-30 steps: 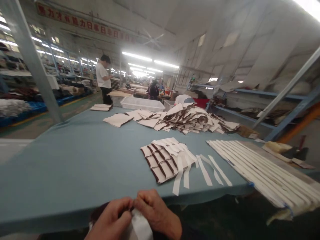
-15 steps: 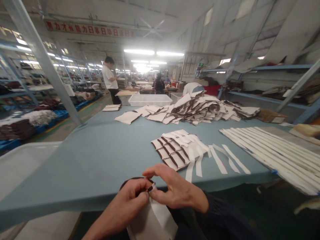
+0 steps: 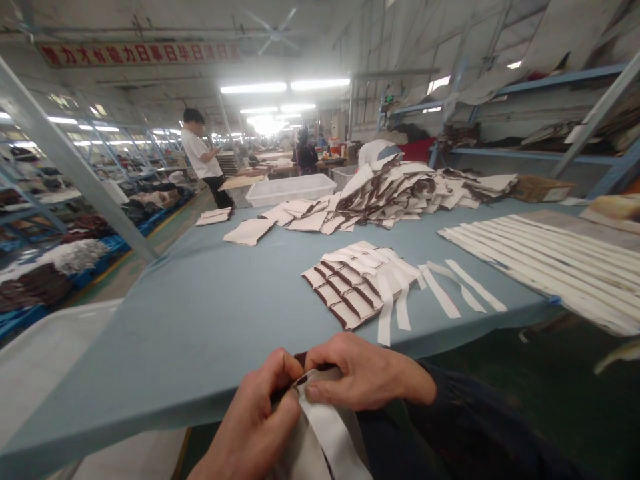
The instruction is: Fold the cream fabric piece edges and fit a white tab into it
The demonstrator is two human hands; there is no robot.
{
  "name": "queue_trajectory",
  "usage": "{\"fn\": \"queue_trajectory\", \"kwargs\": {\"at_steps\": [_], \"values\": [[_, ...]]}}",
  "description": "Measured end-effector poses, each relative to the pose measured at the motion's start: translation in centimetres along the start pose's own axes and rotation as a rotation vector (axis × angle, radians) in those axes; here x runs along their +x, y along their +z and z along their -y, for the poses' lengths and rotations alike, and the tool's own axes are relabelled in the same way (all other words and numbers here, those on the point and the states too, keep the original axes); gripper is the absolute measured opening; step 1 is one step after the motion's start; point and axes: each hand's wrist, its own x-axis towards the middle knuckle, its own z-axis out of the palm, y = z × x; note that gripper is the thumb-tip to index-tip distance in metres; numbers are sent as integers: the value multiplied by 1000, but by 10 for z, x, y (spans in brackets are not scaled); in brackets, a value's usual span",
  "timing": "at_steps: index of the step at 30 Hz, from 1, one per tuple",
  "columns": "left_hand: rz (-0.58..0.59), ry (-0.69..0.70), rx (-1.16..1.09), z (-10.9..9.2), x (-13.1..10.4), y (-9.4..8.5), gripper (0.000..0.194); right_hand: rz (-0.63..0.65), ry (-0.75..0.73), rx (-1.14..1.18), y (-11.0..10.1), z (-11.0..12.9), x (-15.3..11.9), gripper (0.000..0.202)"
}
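Observation:
A beige fabric piece with dark brown edging [image 3: 295,457] hangs from both hands at the table's near edge. A white strip [image 3: 333,433] lies along its front. My left hand [image 3: 263,407] pinches the piece's top edge between thumb and fingers. From the other side my right hand [image 3: 353,377] grips the same edge, its thumb pressing on the strip's upper end. The fingertips nearly meet, and part of the edge is hidden behind them. Just beyond lies a layered stack of beige pieces with brown edges [image 3: 345,293], with white strips [image 3: 384,310] draped over it.
On the blue-green table cloth [image 3: 200,320], a large heap of beige pieces [image 3: 400,190] lies at the back. A board with long pale strips [image 3: 540,267] is at the right. Behind stands a white plastic bin [image 3: 293,190]. A person [image 3: 200,157] stands at the far left.
My right fingers, lifted and spread before, have come down and closed on the fabric's top edge. The view has shifted slightly; the left hand keeps its hold.

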Motion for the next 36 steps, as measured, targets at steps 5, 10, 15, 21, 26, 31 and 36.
{"fn": "queue_trajectory", "kwargs": {"at_steps": [5,10,15,21,26,31,36], "values": [[-24,125,122,8,1,2,14,-27,62,104,4,-10,0,9],[-89,380,277,25,3,6,21,-53,70,281,11,-19,0,9],[-104,580,298,38,6,8,25,-134,162,663,31,-25,0,16],[-29,739,318,48,7,6,35,-134,223,997,48,-24,-5,19],[-13,835,327,60,13,8,39,-142,311,1070,55,-26,1,15],[-64,708,343,60,9,9,33,-161,250,804,53,-30,0,11],[32,335,270,38,0,-7,14,-321,52,466,42,-18,-8,12]]}}
